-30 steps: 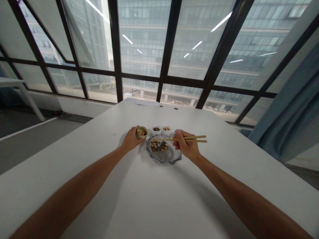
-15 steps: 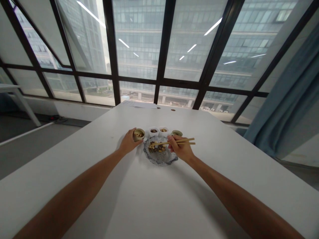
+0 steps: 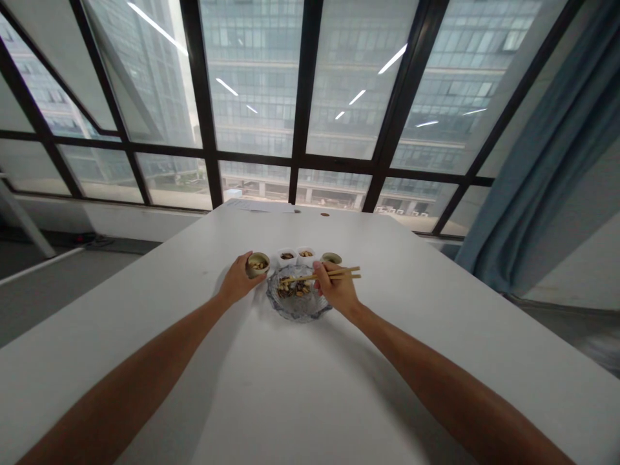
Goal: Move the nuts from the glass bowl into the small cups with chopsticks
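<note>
My left hand point(image 3: 237, 279) grips a small round cup point(image 3: 257, 265) with pale pieces inside, tilted a little towards me at the left of the glass bowl. In my right hand point(image 3: 335, 287) is a pair of wooden chopsticks point(image 3: 346, 272), held over the bowl with the tips at the food. The clear glass bowl point(image 3: 303, 314) has a wavy rim. Striped seeds and tan nut-like pieces point(image 3: 294, 289) lie in it, too small to name surely. Whether the chopsticks pinch a piece I cannot tell.
Behind the bowl stand two small white dishes, one with dark bits point(image 3: 287, 257), one with tan pieces point(image 3: 306, 254). A greenish cup point(image 3: 332, 258) is partly behind my right hand. Papers point(image 3: 259, 206) and two small round objects lie at the white table's point(image 3: 271, 387) far edge, by the windows.
The whole view has shifted, so everything appears slightly further left. Both hands keep their holds; the chopstick tips stay at the food in the bowl.
</note>
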`<move>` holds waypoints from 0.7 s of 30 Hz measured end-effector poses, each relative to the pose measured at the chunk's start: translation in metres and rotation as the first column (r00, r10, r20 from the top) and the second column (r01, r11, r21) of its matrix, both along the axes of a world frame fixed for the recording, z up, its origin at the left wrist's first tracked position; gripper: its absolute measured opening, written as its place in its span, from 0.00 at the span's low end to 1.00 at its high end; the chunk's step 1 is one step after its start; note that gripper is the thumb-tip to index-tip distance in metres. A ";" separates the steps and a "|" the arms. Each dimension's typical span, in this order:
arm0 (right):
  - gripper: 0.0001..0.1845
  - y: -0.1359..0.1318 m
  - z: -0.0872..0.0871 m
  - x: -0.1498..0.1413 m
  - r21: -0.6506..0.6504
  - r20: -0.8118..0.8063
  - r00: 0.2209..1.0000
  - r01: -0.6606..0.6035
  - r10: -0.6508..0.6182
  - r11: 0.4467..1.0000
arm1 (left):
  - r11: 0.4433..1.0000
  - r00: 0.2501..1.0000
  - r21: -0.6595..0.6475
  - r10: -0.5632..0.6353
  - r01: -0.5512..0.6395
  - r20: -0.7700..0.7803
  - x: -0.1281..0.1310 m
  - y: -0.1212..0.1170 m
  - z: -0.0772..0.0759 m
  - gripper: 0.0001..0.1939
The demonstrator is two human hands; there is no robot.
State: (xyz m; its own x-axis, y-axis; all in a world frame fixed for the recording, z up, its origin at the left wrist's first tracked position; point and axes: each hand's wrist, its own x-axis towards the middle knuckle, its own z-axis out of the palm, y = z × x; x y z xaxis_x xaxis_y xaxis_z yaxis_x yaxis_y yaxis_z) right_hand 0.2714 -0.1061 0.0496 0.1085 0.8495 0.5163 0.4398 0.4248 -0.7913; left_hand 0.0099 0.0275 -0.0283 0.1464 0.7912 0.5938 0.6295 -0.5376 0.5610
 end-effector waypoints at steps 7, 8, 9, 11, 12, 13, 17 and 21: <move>0.26 -0.012 0.002 0.002 0.080 0.356 0.926 -0.163 0.124 0.983 | 1.000 1.000 -0.003 0.002 -0.002 -0.014 -0.002 0.003 -0.001 0.38; 0.25 -0.014 0.001 0.002 0.082 0.380 0.914 -0.184 0.140 0.979 | 1.000 1.000 -0.003 0.000 0.000 -0.016 -0.002 0.003 -0.001 0.39; 0.24 -0.015 -0.001 0.002 0.082 0.392 0.908 -0.197 0.150 0.977 | 1.000 1.000 -0.003 -0.001 0.001 -0.017 -0.002 0.003 0.000 0.38; 0.23 -0.016 -0.003 0.002 0.075 0.383 0.911 -0.197 0.154 0.977 | 1.000 1.000 -0.004 0.000 0.000 -0.014 -0.001 0.003 0.000 0.38; 0.23 -0.016 -0.003 0.003 0.069 0.370 0.916 -0.191 0.153 0.979 | 1.000 1.000 -0.006 0.000 0.000 -0.010 -0.001 0.003 0.001 0.38; 0.23 -0.015 -0.004 0.003 0.062 0.355 0.923 -0.184 0.150 0.981 | 1.000 1.000 -0.009 0.000 0.000 -0.007 -0.001 0.003 0.001 0.38; 0.24 -0.014 -0.005 0.007 0.071 0.313 0.941 -0.160 0.131 0.985 | 1.000 1.000 -0.023 0.004 -0.004 0.005 -0.001 0.005 -0.001 0.38; 0.25 -0.014 -0.008 0.011 0.065 0.224 0.969 -0.122 0.104 0.990 | 0.998 1.000 -0.053 0.027 -0.027 -0.002 -0.001 0.007 -0.005 0.38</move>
State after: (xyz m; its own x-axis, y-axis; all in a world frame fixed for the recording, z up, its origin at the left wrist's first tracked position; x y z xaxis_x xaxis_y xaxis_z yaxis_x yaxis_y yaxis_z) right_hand 0.2822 -0.1205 0.0414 -0.1095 0.8061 0.5816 0.5450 0.5380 -0.6431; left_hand 0.0090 0.0341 -0.0330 0.1252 0.8250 0.5511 0.6438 -0.4902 0.5876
